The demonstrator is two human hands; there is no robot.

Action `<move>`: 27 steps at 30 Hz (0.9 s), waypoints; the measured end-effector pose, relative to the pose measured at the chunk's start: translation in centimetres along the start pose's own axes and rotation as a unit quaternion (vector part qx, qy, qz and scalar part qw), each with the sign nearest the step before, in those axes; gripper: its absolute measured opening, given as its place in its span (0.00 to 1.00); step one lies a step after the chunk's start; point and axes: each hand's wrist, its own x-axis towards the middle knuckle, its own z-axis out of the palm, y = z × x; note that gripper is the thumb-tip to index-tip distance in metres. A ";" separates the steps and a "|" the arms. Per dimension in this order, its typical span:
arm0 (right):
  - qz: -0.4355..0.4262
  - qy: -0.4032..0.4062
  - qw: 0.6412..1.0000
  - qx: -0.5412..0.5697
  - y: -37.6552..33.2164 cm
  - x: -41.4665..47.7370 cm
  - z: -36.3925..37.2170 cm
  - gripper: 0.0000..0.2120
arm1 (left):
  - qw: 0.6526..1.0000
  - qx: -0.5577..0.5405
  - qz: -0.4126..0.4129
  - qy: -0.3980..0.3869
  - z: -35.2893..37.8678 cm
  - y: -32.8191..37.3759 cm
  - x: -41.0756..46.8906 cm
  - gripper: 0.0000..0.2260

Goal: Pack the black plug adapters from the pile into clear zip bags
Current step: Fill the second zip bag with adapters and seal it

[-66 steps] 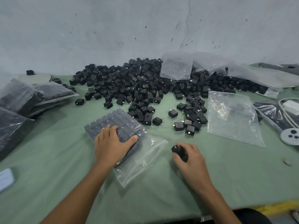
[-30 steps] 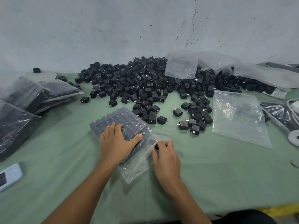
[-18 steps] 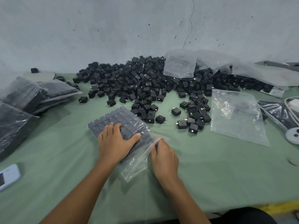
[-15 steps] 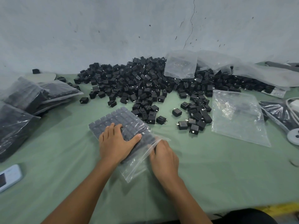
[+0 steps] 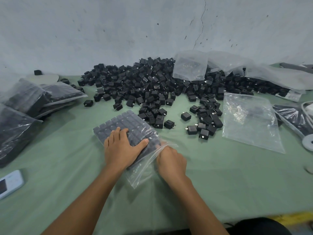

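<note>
Clear plastic under both hands. Left hand (image 5: 122,148) lies flat on the part-filled zip bag (image 5: 130,123), fingers straight, thumb spread, pressing down on the packed adapters (image 5: 118,122) that sit in neat rows inside. Right hand (image 5: 171,160) is at the bag's open end, near the person, with its fingertips pushed in under the loose film. Those fingers are hidden by plastic and blurred, so it cannot be told whether they hold an adapter or only push.

Bag lies slantwise on the green cloth (image 5: 228,184), its filled end towards the pile (image 5: 149,85). Pile is a broad heap of black plug adapters against the grey wall (image 5: 118,31), which is cracked. Loose adapters (image 5: 205,121) are scattered off its near edge, just right of the filled bag.

Right of those, an empty bag (image 5: 250,122) lies flat on the cloth. More crumpled clear bags (image 5: 190,67) rest on top of the pile and trail off to the right. Far left, several full bags (image 5: 33,97) are stacked, dark with adapters. A pale blue device (image 5: 10,182) lies at the left edge, nearer the person. A white round object (image 5: 308,142) is partly cut off at the right edge.
</note>
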 end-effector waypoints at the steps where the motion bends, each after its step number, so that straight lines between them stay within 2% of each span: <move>1: 0.011 0.009 1.000 0.007 -0.1 -0.1 0.2 0.11 | 1.000 -0.001 -0.001 -0.001 0.0 0.0 0.0 0.48; 5: 0.034 0.056 0.998 -0.014 -0.1 -0.6 1.3 0.09 | 1.000 -0.005 -0.001 -0.001 0.0 0.0 0.0 0.48; 8: 0.017 0.074 0.997 -0.014 0.0 -0.8 1.7 0.10 | 1.000 -0.005 0.002 -0.002 0.0 -0.1 -0.1 0.48; 18: 0.007 0.051 0.998 -0.041 0.3 -0.5 1.5 0.11 | 1.000 0.021 0.012 -0.012 -0.4 0.2 -0.1 0.47; 21: 0.008 0.042 0.998 -0.051 0.3 -0.4 1.5 0.11 | 0.999 0.024 0.013 -0.031 -1.2 0.7 0.8 0.43; 24: 0.009 0.037 0.998 -0.059 0.2 -0.5 1.4 0.13 | 0.999 -0.020 0.024 -0.037 -1.7 1.8 1.8 0.36; 27: 0.001 0.036 0.997 -0.064 0.4 -0.5 1.5 0.13 | 0.997 -0.046 0.018 -0.061 -0.9 2.7 1.6 0.45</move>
